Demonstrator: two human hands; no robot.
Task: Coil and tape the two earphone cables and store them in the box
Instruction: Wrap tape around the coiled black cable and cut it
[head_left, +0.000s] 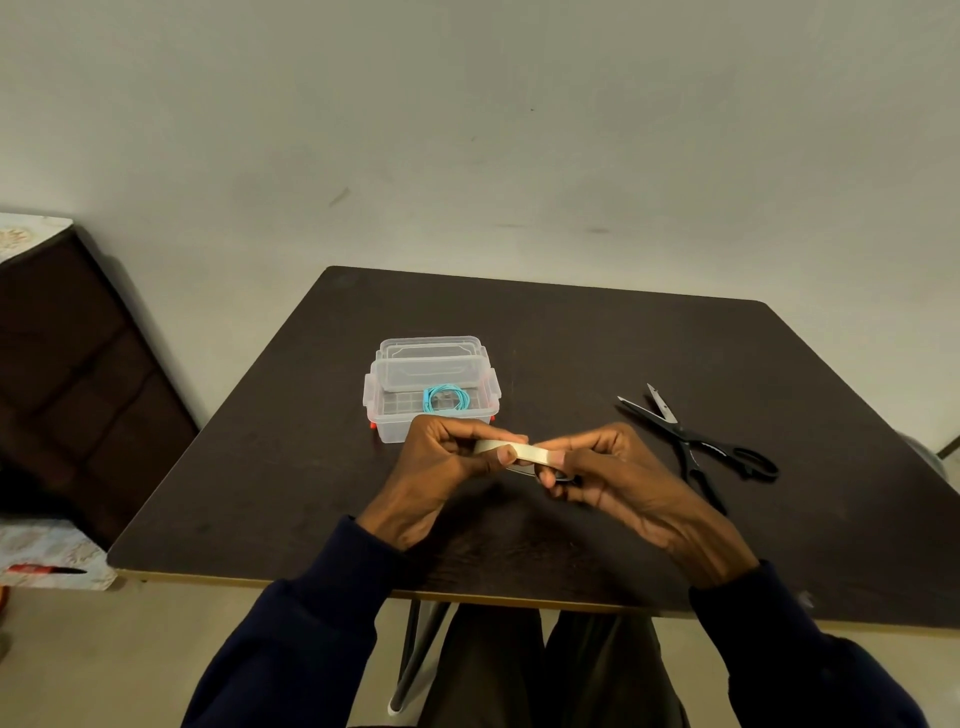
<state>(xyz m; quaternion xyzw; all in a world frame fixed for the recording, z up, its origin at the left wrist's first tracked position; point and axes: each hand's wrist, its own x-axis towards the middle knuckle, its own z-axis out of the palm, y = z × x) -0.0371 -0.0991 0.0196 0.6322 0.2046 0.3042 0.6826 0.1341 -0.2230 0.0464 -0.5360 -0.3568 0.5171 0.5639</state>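
Note:
A clear plastic box (387, 426) stands open on the dark table, its lid (430, 364) leaning at the back. A coiled turquoise earphone cable (447, 401) lies inside it. Just in front of the box, both hands hold a roll of pale tape (524, 451) above the table. My left hand (447, 467) pinches its left side with thumb and fingers. My right hand (613, 478) grips its right side, and something dark shows under those fingers; I cannot tell what it is. No second cable is in plain sight.
Black-handled scissors (696, 441) lie open on the table (571, 353) to the right of my hands. A dark wooden cabinet (78, 374) stands at the left beside the table. A wall is close behind the table's far edge.

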